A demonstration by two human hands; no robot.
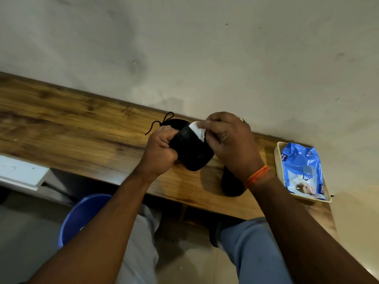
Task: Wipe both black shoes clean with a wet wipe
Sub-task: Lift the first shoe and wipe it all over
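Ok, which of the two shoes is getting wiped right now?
The held shoe, gripped by the left hand while the right hand presses the wipe on it. The other shoe lies on the table under the right wrist.

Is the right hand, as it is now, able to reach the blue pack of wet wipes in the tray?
Probably yes: the blue pack of wet wipes lies uncovered in the cream plastic tray beside the right hand, but that hand already holds a white wet wipe.
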